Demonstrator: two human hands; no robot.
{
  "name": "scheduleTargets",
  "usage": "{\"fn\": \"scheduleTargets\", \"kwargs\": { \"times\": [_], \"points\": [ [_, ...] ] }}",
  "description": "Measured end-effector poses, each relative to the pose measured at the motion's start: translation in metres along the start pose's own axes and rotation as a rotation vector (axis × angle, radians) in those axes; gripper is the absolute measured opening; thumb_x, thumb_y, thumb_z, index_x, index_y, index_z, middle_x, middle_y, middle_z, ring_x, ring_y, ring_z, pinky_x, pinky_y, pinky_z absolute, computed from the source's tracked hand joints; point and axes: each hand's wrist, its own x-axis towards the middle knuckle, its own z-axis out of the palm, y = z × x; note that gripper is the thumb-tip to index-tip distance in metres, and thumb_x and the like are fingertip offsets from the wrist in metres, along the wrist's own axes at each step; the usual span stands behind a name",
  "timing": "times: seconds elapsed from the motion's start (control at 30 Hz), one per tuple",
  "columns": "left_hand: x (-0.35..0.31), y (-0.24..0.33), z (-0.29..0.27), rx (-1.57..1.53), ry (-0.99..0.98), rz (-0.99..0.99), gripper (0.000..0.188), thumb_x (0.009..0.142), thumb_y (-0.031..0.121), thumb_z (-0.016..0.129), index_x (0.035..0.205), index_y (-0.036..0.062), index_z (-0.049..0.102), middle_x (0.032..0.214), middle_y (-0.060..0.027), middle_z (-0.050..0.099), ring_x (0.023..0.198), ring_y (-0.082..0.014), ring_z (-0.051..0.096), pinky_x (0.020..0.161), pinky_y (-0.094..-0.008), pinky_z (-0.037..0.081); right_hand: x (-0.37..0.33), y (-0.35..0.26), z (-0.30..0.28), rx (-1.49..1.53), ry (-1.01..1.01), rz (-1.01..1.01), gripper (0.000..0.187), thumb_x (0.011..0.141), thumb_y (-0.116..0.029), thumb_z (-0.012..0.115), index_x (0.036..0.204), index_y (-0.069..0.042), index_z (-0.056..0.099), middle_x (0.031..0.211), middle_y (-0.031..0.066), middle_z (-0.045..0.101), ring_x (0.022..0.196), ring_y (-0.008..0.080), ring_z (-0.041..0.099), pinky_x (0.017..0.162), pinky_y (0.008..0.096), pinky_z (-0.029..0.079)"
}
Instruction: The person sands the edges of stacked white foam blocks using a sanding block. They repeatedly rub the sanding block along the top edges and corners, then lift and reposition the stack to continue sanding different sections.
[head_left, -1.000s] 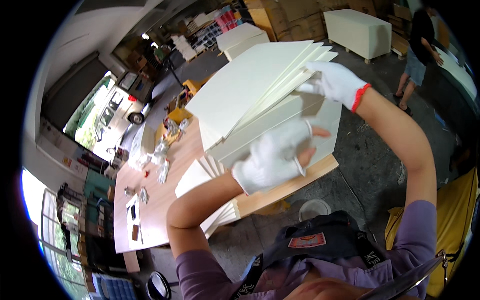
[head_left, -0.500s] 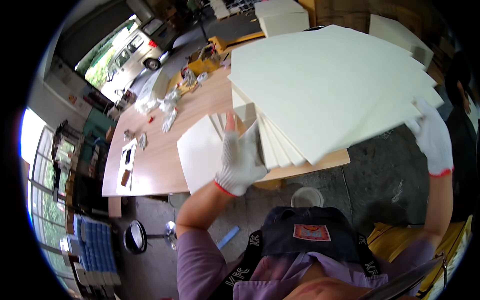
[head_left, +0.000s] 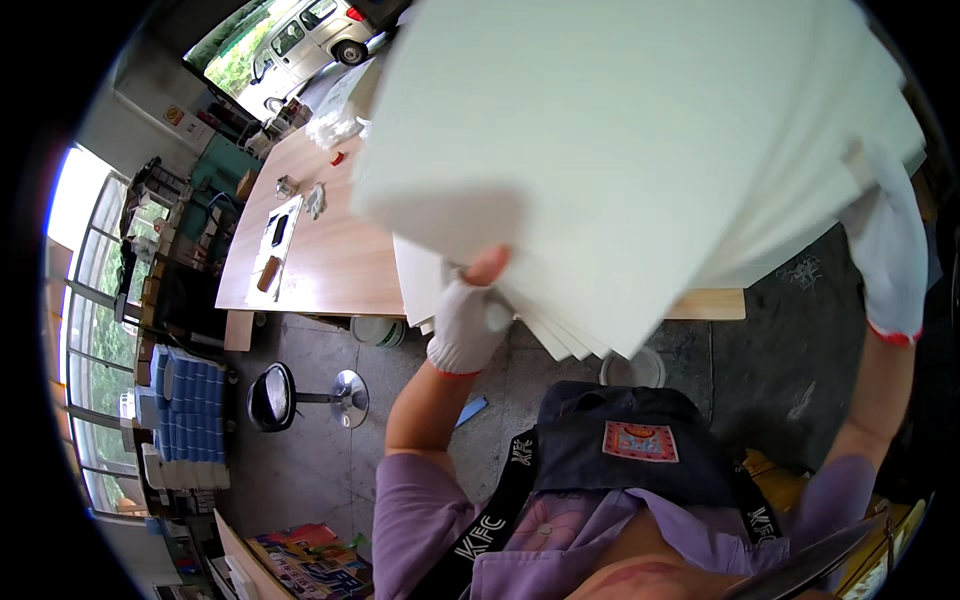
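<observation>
A fanned batch of large white sheets, stiff like board or foam, fills the upper middle of the view, raised and close to me. My left hand, in a white knitted glove with a bare thumb, is closed on the near left edge, thumb on top and fingers largely hidden below. At the right edge my right hand, gloved too, grips the sheets; their surface and motion blur partly hide its fingers. Corners of several sheets stick out stepwise between the hands. More white sheet shows beneath the left part of the batch.
A wood-topped table lies under the sheets, with a phone, a brown block and a glove-like cloth. A bar stool and white buckets stand below. Blue stacked goods are at left, a van outside.
The sheets have come up and nearer, covering more of the table. My left thumb now lies over the top sheet's near left edge. The view has shifted, too.
</observation>
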Motion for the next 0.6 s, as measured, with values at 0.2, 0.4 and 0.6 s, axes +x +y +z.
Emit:
{"fn": "scheduleTargets", "kwargs": {
  "times": [0.2, 0.4, 0.6],
  "points": [
    [-0.003, -0.010, -0.078, -0.468, 0.094, 0.212, 0.052, 0.101, 0.008, 0.065, 0.149, 0.0043, 0.047, 0.143, -0.0143, 0.060, 0.130, -0.0324, 0.061, 0.108, -0.0536, 0.056, -0.061, 0.096, 0.213, 0.137, -0.470, 0.131, 0.049, 0.106, -0.032, 0.065, 0.139, 0.002, 0.052, 0.113, 0.0027, 0.052, 0.098, 0.0127, 0.048, 0.081, 0.0304, 0.044],
    [0.015, -0.066, -0.137, -0.352, 0.342, 0.257, 0.042, 0.100, 0.010, 0.069, 0.139, 0.0074, 0.055, 0.136, -0.0117, 0.062, 0.123, -0.0260, 0.063, 0.103, -0.0439, 0.057, -0.068, 0.249, 0.322, 0.202, -0.514, 0.374, 0.055, 0.100, -0.038, 0.074, 0.128, 0.005, 0.056, 0.094, -0.0006, 0.054, 0.081, 0.0071, 0.044, 0.069, 0.0250, 0.041],
    [0.038, -0.200, -0.214, -0.317, 0.919, -0.164, 0.021, 0.099, 0.019, 0.074, 0.115, 0.0109, 0.063, 0.100, -0.0003, 0.066, 0.086, -0.0119, 0.065, 0.070, -0.0252, 0.055, -0.060, 0.440, 0.340, -0.126, -0.331, 0.695, 0.059, 0.093, -0.054, 0.076, 0.108, 0.002, 0.065, 0.093, 0.0084, 0.068, 0.079, 0.0155, 0.059, 0.071, 0.0326, 0.048]
  ]
}}
